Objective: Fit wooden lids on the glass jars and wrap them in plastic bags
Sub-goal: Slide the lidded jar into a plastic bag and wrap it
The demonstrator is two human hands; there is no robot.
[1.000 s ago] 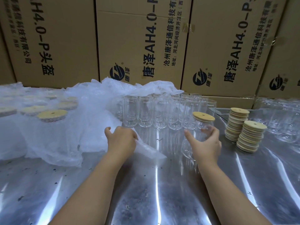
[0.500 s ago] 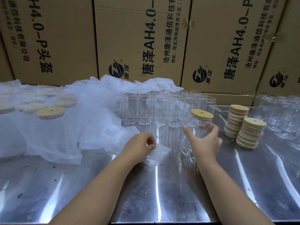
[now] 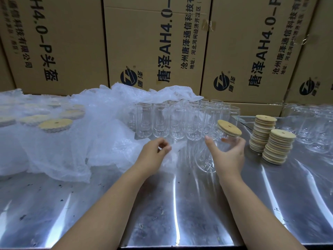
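Your right hand (image 3: 228,156) curls around a lidded glass jar (image 3: 204,162), thumb on the near side and fingers behind the glass. The jar tilts, with its wooden lid (image 3: 229,128) above your fingertips. Your left hand (image 3: 153,154) pinches a clear plastic bag (image 3: 173,154) between both hands. Stacked lids (image 3: 270,141) stand right of your right hand, and open jars (image 3: 161,121) stand beyond both.

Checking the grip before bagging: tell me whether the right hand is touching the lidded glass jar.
Touching. Head view: right hand curls round the lidded glass jar, thumb and fingers on its wall.
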